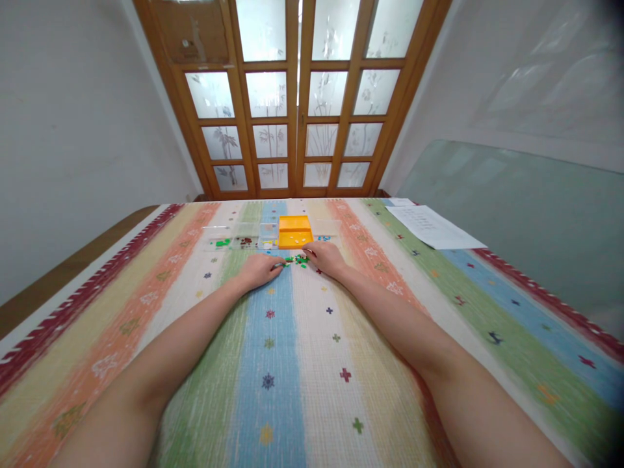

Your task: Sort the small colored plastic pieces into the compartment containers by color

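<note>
A small loose heap of building bricks [301, 259], mostly green with some dark and pale pieces, lies on the tablecloth between my hands. My left hand [262, 270] rests on the cloth at the left of the heap, its fingers curled toward the thumb beside the nearest green pieces. My right hand [325, 256] is over the right edge of the heap with thumb and fingertips drawn together. What either hand pinches is too small to make out. Just behind the heap stands an open yellow box [294, 223] with a few pale bits in its near half.
Clear trays left of the box hold green bricks [223, 242], brown bricks [246, 242] and yellow and white pieces [268, 244]. Blue bricks [324, 238] lie to its right. A printed sheet [431, 226] is at the far right of the striped tablecloth [273, 403].
</note>
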Demonstrator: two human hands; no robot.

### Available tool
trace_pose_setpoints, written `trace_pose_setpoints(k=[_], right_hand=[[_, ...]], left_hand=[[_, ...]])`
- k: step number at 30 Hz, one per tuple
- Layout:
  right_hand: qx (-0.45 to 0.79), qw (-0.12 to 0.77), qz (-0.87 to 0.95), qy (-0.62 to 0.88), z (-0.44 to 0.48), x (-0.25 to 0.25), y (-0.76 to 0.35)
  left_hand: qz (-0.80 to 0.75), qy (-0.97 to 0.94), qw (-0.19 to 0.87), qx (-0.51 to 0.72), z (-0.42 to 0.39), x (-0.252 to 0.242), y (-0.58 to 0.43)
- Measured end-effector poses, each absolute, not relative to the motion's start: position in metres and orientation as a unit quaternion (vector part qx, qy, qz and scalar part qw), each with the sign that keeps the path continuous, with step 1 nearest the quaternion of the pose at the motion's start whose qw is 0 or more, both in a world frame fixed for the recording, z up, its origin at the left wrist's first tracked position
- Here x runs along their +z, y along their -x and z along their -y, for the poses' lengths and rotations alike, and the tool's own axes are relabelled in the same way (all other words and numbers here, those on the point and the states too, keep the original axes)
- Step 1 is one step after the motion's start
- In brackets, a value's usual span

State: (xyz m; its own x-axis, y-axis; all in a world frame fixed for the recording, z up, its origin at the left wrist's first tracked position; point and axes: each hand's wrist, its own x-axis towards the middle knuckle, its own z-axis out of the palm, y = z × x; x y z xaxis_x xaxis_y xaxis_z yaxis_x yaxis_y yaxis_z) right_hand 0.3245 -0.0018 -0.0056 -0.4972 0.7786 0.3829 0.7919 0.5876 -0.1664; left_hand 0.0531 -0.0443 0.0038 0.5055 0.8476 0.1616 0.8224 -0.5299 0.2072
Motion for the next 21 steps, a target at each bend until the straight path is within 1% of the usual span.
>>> trace_pose_setpoints(k=[11, 21], right_hand=[[-0.022, 0.196, 0.865, 0.461, 0.0055, -0.0022, -0.3239], [-0.003, 0.185, 0.863, 0.47, 0.0079, 0.0015, -0.3231]], left_hand=[[-0.493, -0.863, 0.031, 0.104, 0.0467, 0.0065, -0.0544], [-0.49, -0.865, 0.027, 0.103, 0.0475, 0.0072, -0.0555]])
